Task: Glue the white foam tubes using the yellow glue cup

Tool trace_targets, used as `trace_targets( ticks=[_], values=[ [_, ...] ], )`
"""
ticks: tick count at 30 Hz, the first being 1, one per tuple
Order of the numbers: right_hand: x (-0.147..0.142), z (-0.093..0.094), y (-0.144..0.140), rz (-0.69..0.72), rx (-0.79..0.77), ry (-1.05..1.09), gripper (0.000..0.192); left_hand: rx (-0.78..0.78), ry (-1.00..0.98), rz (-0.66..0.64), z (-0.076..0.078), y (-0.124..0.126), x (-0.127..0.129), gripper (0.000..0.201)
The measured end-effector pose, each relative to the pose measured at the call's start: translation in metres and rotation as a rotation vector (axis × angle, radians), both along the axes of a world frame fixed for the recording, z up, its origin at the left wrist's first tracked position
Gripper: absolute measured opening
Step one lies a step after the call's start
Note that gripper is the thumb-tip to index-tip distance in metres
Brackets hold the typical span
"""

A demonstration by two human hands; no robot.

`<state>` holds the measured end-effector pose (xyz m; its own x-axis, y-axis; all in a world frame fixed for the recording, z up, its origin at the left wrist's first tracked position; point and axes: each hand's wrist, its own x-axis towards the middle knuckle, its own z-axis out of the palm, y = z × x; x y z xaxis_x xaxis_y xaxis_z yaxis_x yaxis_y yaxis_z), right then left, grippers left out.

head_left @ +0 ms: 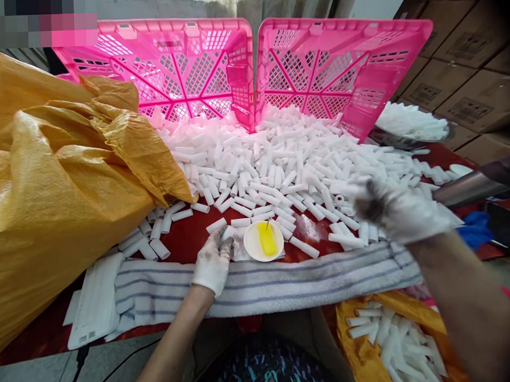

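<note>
My left hand (213, 260), in a white glove with soiled fingertips, is at the front of the table, left of a small white dish (251, 248). Its thumb and fingers close around a short white tube (228, 232). On the dish lies a yellow block (267, 241) with a thin metal pin standing at its upper end. My right hand (406, 211), also gloved and dark at the fingers, is over the right side of the tube pile (279, 157). Motion smears it, so its fingers and anything in them cannot be made out.
Two pink crates (185, 98) stand tipped behind the pile. A yellow woven sack (62, 192) bulks at left. A striped towel (275, 282) lines the front edge. At right are a heaped bowl (411, 124), a metal pipe (464, 189) and cartons (464, 78); below, an open bag of tubes (361, 349).
</note>
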<state>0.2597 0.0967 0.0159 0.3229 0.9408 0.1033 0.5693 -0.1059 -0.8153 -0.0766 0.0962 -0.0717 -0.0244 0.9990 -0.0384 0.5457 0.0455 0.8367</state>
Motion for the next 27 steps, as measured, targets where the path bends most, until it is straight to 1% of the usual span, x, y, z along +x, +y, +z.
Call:
trace_targets(
  ticks=[1, 2, 3, 4, 6, 8, 9, 11, 12, 15, 18, 21, 24, 25, 26, 27],
  values=[
    [-0.011, -0.011, -0.010, 0.112, -0.103, 0.170, 0.061, -0.041, -0.051, 0.007, 0.001, -0.002, 0.004, 0.044],
    [-0.023, -0.024, -0.020, 0.250, -0.225, 0.379, 0.060, -0.066, -0.089, 0.015, 0.002, -0.003, 0.007, 0.045],
    [-0.036, -0.039, -0.029, 0.348, -0.312, 0.539, 0.059, -0.074, -0.107, 0.021, 0.003, -0.004, 0.011, 0.044],
    [-0.048, -0.054, -0.037, 0.390, -0.333, 0.628, 0.058, -0.068, -0.104, 0.022, 0.003, -0.004, 0.014, 0.043],
    [-0.065, -0.082, -0.042, 0.391, -0.295, 0.691, 0.052, -0.041, -0.062, 0.013, 0.003, -0.002, 0.018, 0.041],
    [-0.072, -0.098, -0.036, 0.298, -0.200, 0.699, 0.046, -0.043, -0.023, -0.002, 0.003, 0.002, 0.020, 0.041],
    [-0.073, -0.101, -0.031, 0.242, -0.149, 0.692, 0.044, -0.054, -0.006, -0.005, 0.003, 0.004, 0.020, 0.040],
    [-0.074, -0.099, -0.021, 0.190, -0.092, 0.637, 0.043, -0.066, 0.038, -0.018, 0.004, 0.006, 0.020, 0.039],
    [-0.075, -0.095, -0.017, 0.196, -0.086, 0.591, 0.043, -0.064, 0.059, -0.034, 0.004, 0.007, 0.021, 0.039],
    [-0.085, -0.088, -0.013, 0.274, -0.126, 0.422, 0.043, -0.045, 0.100, -0.087, 0.005, 0.009, 0.021, 0.038],
    [-0.097, -0.094, -0.010, 0.270, -0.068, 0.231, 0.038, -0.043, 0.122, -0.097, 0.003, 0.009, 0.020, 0.038],
    [-0.101, -0.106, -0.009, 0.315, 0.083, 0.109, 0.030, -0.039, 0.121, -0.108, 0.001, 0.010, 0.019, 0.038],
    [-0.098, -0.110, -0.011, 0.404, 0.257, 0.080, 0.024, -0.037, 0.127, -0.104, 0.001, 0.010, 0.019, 0.037],
    [-0.097, -0.109, -0.012, 0.417, 0.261, 0.089, 0.025, -0.040, 0.125, -0.101, 0.001, 0.010, 0.019, 0.037],
    [-0.097, -0.107, -0.013, 0.416, 0.217, 0.104, 0.027, -0.044, 0.119, -0.098, 0.001, 0.010, 0.019, 0.037],
    [-0.097, -0.105, -0.015, 0.405, 0.137, 0.122, 0.031, -0.048, 0.112, -0.097, 0.002, 0.010, 0.020, 0.037]
  ],
)
